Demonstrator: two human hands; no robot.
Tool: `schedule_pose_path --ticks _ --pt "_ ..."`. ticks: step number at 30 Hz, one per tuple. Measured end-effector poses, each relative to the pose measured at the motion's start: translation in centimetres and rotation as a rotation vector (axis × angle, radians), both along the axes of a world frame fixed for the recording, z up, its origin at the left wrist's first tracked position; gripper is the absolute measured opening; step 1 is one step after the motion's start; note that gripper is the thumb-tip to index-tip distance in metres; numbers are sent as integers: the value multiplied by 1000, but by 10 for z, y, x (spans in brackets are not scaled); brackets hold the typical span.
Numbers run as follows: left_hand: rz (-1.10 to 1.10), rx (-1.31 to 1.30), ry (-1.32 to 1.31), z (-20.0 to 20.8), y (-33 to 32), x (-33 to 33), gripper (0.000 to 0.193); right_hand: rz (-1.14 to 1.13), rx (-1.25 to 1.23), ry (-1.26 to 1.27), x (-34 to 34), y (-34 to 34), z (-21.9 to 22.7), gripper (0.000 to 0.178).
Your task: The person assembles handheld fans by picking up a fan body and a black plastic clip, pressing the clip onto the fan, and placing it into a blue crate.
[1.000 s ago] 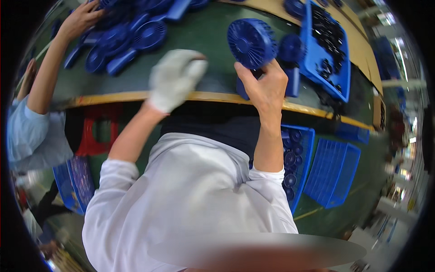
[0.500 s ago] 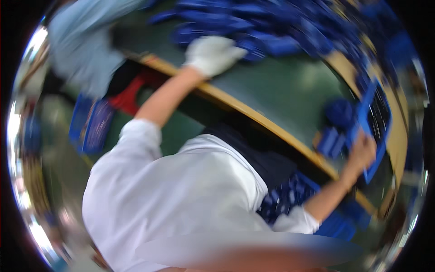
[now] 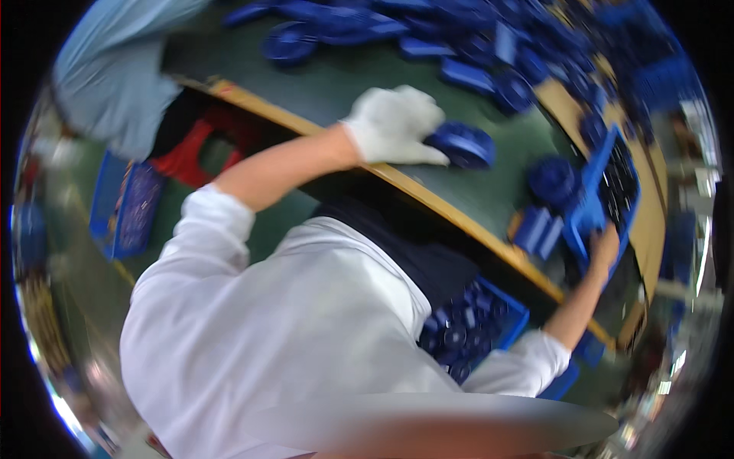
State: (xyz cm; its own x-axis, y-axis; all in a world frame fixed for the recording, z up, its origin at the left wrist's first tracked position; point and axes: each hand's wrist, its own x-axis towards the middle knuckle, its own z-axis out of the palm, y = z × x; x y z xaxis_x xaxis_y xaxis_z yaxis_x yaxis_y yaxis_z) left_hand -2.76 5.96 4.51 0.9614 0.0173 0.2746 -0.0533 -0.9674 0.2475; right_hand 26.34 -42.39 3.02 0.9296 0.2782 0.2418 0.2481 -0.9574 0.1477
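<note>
The gloved left hand point(image 3: 394, 126) lay on the green worktop point(image 3: 359, 76), fingers curled over a round blue plastic part point(image 3: 462, 145) — light and stiff, I'd judge, best gripped by its rim. The bare right hand point(image 3: 604, 249) clasped a blue tray's point(image 3: 612, 180) edge.

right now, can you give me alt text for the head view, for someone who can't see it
A person in a white shirt leans over a green table; the gloved left hand rests on a round blue plastic part, while the bare right hand touches a blue tray. More blue parts litter the table.
</note>
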Motion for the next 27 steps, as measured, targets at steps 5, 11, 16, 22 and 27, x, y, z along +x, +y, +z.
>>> schedule_pose_path --ticks 5,11,16,22,27 --pt "-57 84 -49 -11 5 4 44 -192 -15 18 -20 16 10 50" --pt "-113 82 -49 -13 3 5 42 -79 743 -23 -18 -7 14 36" --pt "-109 79 -70 -15 1 6 40 -131 919 45 -29 -5 9 28" --pt "-134 118 -182 -18 5 6 41 -57 567 -84 -22 28 19 30" --pt "-131 89 -271 -19 6 10 38 -97 291 -29 6 48 13 30"
